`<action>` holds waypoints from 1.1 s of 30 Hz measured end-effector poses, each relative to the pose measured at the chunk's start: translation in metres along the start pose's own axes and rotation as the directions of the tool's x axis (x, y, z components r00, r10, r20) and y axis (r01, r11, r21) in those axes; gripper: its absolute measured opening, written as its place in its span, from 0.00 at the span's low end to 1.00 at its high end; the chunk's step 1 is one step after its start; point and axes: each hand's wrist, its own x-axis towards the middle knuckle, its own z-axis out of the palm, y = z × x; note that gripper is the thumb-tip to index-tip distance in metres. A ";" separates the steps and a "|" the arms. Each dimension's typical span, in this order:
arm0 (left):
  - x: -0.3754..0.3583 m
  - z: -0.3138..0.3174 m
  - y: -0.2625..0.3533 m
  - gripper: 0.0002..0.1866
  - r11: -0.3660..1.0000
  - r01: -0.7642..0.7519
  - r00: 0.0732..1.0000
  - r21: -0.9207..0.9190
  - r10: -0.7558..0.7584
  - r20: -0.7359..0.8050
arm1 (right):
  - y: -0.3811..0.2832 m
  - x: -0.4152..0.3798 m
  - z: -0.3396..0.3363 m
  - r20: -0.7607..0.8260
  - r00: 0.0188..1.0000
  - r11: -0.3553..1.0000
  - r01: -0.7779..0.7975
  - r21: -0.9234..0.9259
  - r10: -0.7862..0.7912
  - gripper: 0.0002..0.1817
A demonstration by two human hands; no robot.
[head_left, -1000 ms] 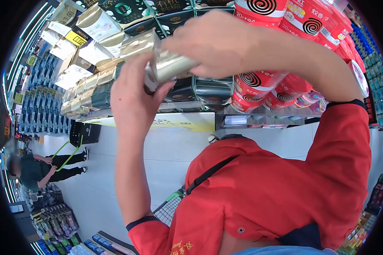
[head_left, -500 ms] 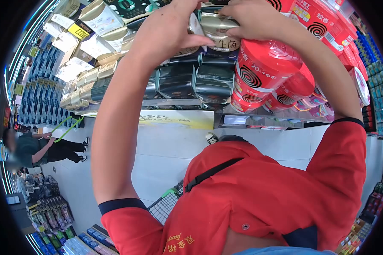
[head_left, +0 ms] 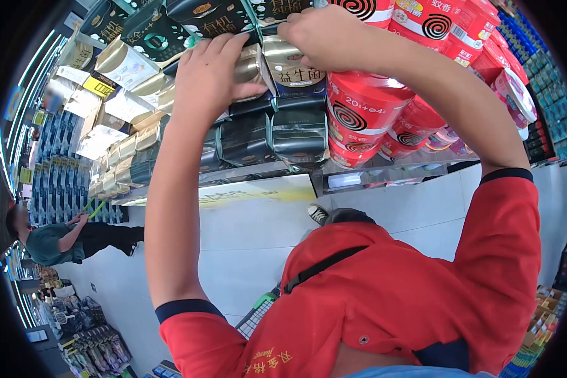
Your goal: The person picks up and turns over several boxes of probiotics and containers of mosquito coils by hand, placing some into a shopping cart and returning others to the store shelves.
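Observation:
My left hand (head_left: 209, 75) rests over the row of gold-topped packs, thumb apart from the fingers. Its thumb lies against a tilted gold pack (head_left: 253, 66). My right hand (head_left: 324, 39) has its fingers curled over the far edge of the neighbouring gold pack (head_left: 294, 74), with the thumb against its printed face. That pack sits among others in the row, beside the red tubs. Dark green packs (head_left: 299, 135) form the layer just below, and more dark packs (head_left: 211, 17) stand behind.
Red tubs with black spirals (head_left: 365, 104) are stacked on the right. A yellow and white shelf sign (head_left: 258, 192) runs along the shelf front. A person in dark clothes (head_left: 57, 242) stands at left. Part of a wire cart (head_left: 255, 321) is beside my body.
My left hand has drawn back to the left along the packs, its thumb away from the printed pack. My right hand stays at that pack. The view has shifted; the person at left has moved.

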 end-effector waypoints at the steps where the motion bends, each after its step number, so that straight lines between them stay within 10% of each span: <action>1: -0.005 -0.003 -0.004 0.43 0.998 0.062 0.988 0.011 -0.063 0.138 | 0.000 0.004 0.011 -0.042 0.999 0.999 0.017 -0.036 -0.018 0.16; 6: -0.005 -0.002 -0.012 0.40 0.996 0.088 0.955 0.006 -0.086 0.285 | -0.006 0.012 0.021 -0.113 0.991 0.994 0.058 -0.089 -0.068 0.19; 13: -0.028 -0.014 0.001 0.45 0.989 0.124 0.991 0.079 -0.120 -0.052 | -0.018 -0.019 -0.016 -0.106 0.990 0.995 0.099 0.007 -0.097 0.26; 15: -0.049 -0.028 -0.006 0.49 0.980 0.190 0.951 -0.060 -0.199 -0.238 | -0.021 -0.049 -0.009 -0.641 0.756 0.928 0.322 0.189 -0.132 0.17; 18: -0.100 -0.021 -0.021 0.49 0.746 0.617 0.709 -0.249 -0.665 -0.235 | -0.016 -0.121 -0.031 -0.393 0.888 0.616 0.451 0.646 -0.238 0.29; 21: -0.123 -0.003 -0.035 0.45 0.506 0.759 0.612 -0.411 -0.770 0.181 | -0.016 -0.151 -0.008 -0.296 0.757 0.031 0.384 0.923 -0.583 0.33; 25: -0.123 0.030 -0.058 0.31 0.469 0.776 0.618 -0.422 -0.700 0.358 | -0.073 -0.156 0.049 0.070 0.883 0.130 -0.011 0.991 -0.463 0.27; 30: -0.096 0.020 -0.049 0.29 0.529 0.827 0.556 -0.191 -0.714 0.426 | -0.138 -0.138 0.113 0.118 0.908 0.165 -0.055 0.985 -0.403 0.22; 33: -0.107 0.019 -0.044 0.36 0.600 0.745 0.667 -0.292 -0.685 0.293 | -0.153 -0.129 0.119 0.163 0.904 0.193 -0.092 0.977 -0.395 0.20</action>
